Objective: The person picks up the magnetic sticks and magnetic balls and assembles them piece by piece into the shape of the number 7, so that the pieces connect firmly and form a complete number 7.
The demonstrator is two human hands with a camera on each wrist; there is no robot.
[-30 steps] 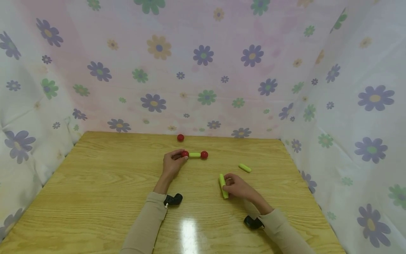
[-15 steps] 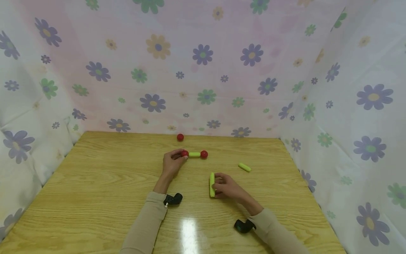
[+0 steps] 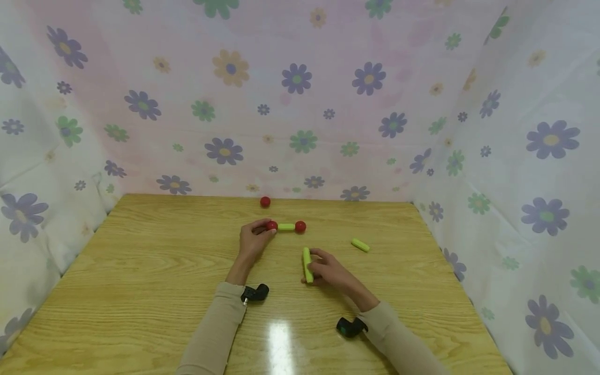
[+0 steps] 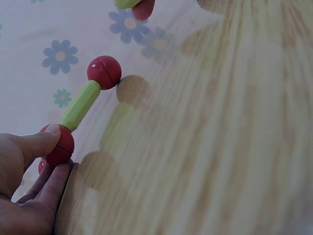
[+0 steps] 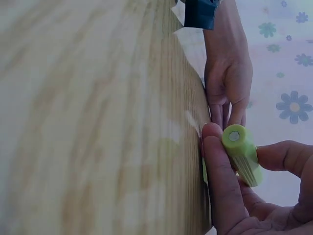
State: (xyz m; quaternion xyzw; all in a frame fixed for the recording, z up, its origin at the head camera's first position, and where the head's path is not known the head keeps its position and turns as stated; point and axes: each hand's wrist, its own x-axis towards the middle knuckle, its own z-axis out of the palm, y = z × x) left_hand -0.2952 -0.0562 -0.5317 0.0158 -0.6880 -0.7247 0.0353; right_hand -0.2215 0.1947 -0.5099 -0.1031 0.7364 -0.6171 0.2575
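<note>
A light green rod (image 3: 286, 227) lies on the table with a red ball at each end. My left hand (image 3: 255, 240) pinches the left red ball (image 4: 63, 149) between thumb and fingers; the right red ball (image 4: 104, 72) is at the far end. Nearer the front, my right hand (image 3: 332, 272) holds a longer green rod (image 3: 307, 265), its thumb on one side and fingers on the other. A silvery round spot shows on the end of this longer rod (image 5: 243, 155) in the right wrist view. The two rods are apart.
On the wooden table (image 3: 154, 291), another red ball (image 3: 265, 201) sits near the back edge. A short green rod (image 3: 360, 245) lies to the right. Flowered cloth (image 3: 300, 109) stands behind the table and along both sides.
My right hand has moved left and a little farther from me, carrying the longer green rod toward the joined pieces. The left hand keeps its hold on the red ball.
</note>
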